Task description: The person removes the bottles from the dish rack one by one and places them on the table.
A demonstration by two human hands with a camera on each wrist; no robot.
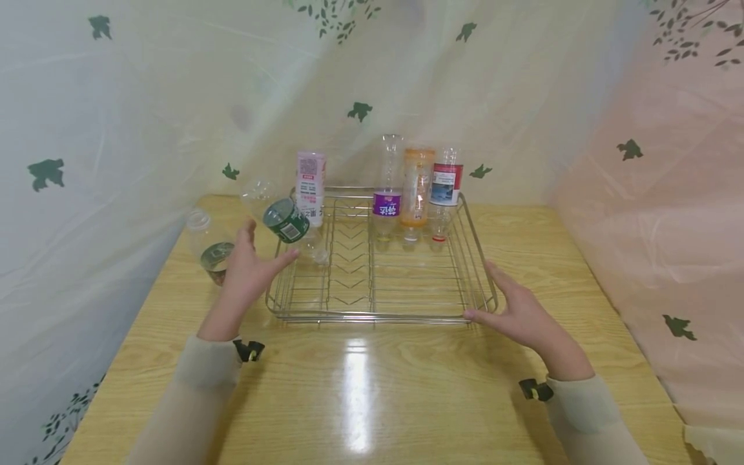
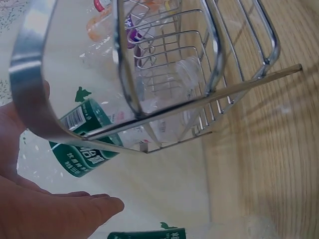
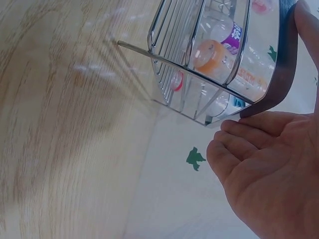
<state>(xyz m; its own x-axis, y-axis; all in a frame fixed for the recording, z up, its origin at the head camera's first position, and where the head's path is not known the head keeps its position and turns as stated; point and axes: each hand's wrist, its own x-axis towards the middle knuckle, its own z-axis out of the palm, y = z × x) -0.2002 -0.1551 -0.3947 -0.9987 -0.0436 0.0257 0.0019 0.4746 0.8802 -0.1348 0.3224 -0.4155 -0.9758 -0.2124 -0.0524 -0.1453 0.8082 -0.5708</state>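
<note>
Beneath the hands (image 1: 247,268) (image 1: 520,313), a wood-grain table (image 1: 442,400) carries a bright reflection (image 1: 356,394); pale sheeting (image 1: 407,71) with green bird shapes (image 1: 360,111) hangs beyond.

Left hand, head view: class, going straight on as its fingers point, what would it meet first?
The left hand would probably first meet the green-labelled bottle tilted over the rack, though depth is unclear.

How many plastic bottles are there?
6: pink bottle, purple-labelled bottle, orange bottle, red-labelled bottle, all in the wire rack; tilted green-labelled bottle at its left side; second green-labelled bottle on the table, left of it. None seems hidden.
</note>
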